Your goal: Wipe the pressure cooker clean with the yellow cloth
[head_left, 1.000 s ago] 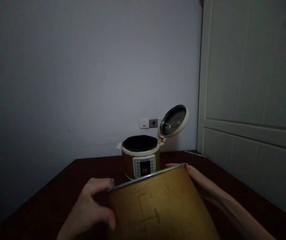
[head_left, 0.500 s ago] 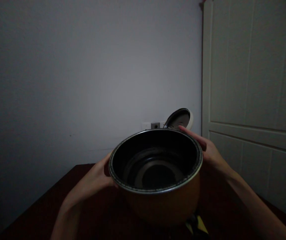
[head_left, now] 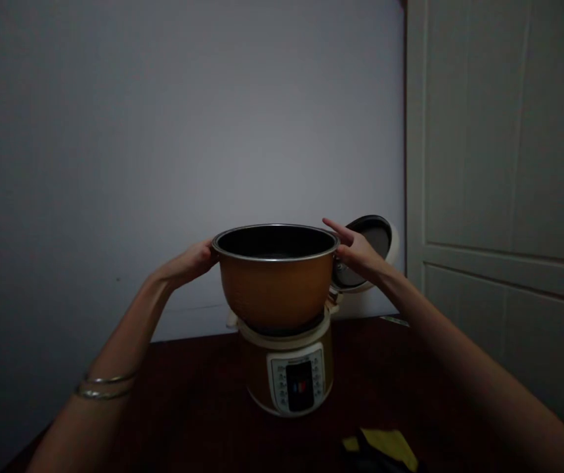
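Note:
An orange inner pot (head_left: 274, 289) with a dark inside is held upright just over the mouth of a rice cooker (head_left: 289, 368). My left hand (head_left: 190, 263) grips its rim on the left, with the fingers partly hidden behind the pot. On the right side my right hand (head_left: 358, 253) holds the rim, one finger stretched out above it. The cooker's lid (head_left: 373, 246) stands tilted open behind my right hand. A lit display shows on the cooker's front panel. Whether the pot's bottom touches the cooker, I cannot tell.
The cooker stands on a dark red table (head_left: 188, 394). A yellow and black item (head_left: 385, 447) lies near the front edge. Behind rises a pale wall (head_left: 163, 131), with a white panelled door (head_left: 498, 164) at the right.
The pot has moved away from me, from close to the camera to above the cooker, and is tipped less toward me. Both hands have kept hold of it. The cooker's body is now visible.

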Action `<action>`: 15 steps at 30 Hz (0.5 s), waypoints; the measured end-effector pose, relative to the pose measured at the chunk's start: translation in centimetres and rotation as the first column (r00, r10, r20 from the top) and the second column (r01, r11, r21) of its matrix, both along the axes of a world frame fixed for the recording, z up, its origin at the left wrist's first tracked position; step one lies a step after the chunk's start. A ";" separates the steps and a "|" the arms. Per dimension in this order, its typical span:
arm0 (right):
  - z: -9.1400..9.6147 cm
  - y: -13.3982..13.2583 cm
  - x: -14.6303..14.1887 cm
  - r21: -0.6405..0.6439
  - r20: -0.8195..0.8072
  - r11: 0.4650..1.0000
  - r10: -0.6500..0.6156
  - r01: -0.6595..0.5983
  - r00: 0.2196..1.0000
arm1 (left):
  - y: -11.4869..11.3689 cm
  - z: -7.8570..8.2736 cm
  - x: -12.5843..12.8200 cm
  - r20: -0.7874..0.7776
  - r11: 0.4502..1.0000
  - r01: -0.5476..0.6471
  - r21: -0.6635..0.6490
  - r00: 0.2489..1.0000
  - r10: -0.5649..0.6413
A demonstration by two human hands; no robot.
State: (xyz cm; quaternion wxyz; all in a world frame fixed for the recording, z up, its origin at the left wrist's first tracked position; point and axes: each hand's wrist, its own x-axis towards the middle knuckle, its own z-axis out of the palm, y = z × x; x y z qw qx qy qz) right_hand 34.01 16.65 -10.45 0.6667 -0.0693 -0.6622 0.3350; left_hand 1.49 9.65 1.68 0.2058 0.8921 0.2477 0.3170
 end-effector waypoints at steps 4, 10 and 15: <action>0.0 2.6 -1.1 -0.085 -0.034 0.996 0.032 -0.035 0.999 | 3.9 0.2 0.2 0.133 0.990 -0.023 -0.139 0.990 0.042; -0.4 5.0 -1.4 -0.128 -0.092 0.984 0.110 -0.121 0.990 | 6.8 -0.7 1.5 0.251 0.962 -0.106 -0.250 0.953 0.171; -0.4 5.0 -1.3 -0.223 -0.076 0.955 0.183 -0.196 0.980 | 8.5 -2.3 2.3 0.373 0.957 -0.162 -0.240 0.895 0.245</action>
